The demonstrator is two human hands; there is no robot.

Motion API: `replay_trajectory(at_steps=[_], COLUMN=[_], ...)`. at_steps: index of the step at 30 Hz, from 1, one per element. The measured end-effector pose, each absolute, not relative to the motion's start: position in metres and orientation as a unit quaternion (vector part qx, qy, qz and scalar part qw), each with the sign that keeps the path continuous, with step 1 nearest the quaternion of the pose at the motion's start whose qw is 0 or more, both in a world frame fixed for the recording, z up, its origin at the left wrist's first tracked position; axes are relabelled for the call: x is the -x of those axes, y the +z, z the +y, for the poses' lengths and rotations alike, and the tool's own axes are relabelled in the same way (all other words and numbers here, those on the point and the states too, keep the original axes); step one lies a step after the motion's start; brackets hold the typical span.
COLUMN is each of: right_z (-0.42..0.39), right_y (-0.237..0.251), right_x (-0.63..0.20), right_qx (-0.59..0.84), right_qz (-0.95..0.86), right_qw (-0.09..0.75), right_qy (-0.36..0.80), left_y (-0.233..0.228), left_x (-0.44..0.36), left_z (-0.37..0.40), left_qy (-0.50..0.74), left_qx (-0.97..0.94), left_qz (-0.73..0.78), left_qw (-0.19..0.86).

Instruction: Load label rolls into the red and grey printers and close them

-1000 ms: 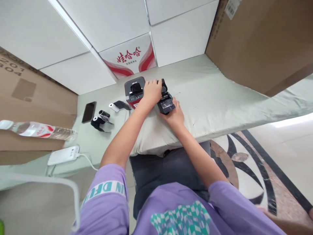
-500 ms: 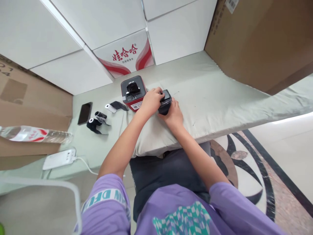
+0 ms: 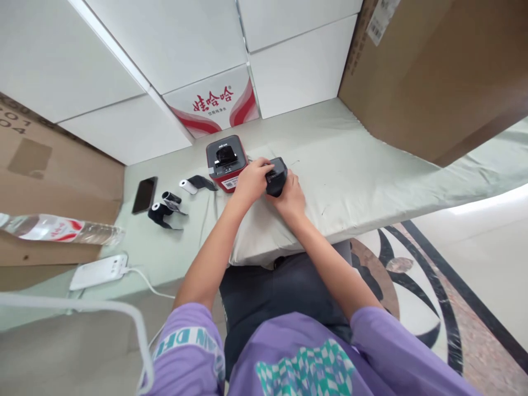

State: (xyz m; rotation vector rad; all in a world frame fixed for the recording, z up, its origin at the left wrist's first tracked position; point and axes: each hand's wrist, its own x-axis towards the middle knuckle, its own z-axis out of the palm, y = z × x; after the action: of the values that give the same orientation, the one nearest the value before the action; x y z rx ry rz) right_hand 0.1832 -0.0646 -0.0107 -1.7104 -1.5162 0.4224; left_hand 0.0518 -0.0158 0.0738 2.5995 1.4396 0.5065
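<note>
The head view gives me, nearest, my patterned purple shirt (image 3: 305, 367), with a curved white tube (image 3: 138, 322) off to the left. Both bare forearms reach forward over the near edge of the cloth-covered table (image 3: 342, 176) and converge. My left hand (image 3: 252, 179) comes in from the left, back of the hand uppermost, fingers bent across onto the black handheld device (image 3: 276, 177); I can't tell whether they grip or only press. My right hand (image 3: 292, 197) is angled inward, closed around the device's right and near sides, supporting it, fingertips along its right flank. So the device sits between my two hands, over the table's front half.

Left of me lie a white power bank (image 3: 99, 272) with its cable plugged in and, beyond it, a labelled water bottle (image 3: 61, 228). Further in are two dark rolls of film (image 3: 159, 212) side by side, a white-cored roll (image 3: 188, 186) trailing a dark strip, and a black smartphone (image 3: 144, 195).

Just beyond my left hand stands a red product box (image 3: 226, 165) with a dark top. Large brown cartons (image 3: 429, 82) flank the table, and at the back is a white carton with red lettering (image 3: 214, 104).
</note>
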Motion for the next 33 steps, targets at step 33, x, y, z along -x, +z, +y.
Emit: replay_trajectory(at_steps=[33], right_z=[-0.050], right_y=[-0.023], right_x=[-0.196], right_qx=[0.690], right_qz=[-0.531], right_qw=[0.465], right_qy=[0.161], left_y=[0.047], left_x=[0.052], left_z=[-0.009], left_qy=[0.403], left_qx=[-0.619], left_qz=[0.674], left_qw=[-0.017])
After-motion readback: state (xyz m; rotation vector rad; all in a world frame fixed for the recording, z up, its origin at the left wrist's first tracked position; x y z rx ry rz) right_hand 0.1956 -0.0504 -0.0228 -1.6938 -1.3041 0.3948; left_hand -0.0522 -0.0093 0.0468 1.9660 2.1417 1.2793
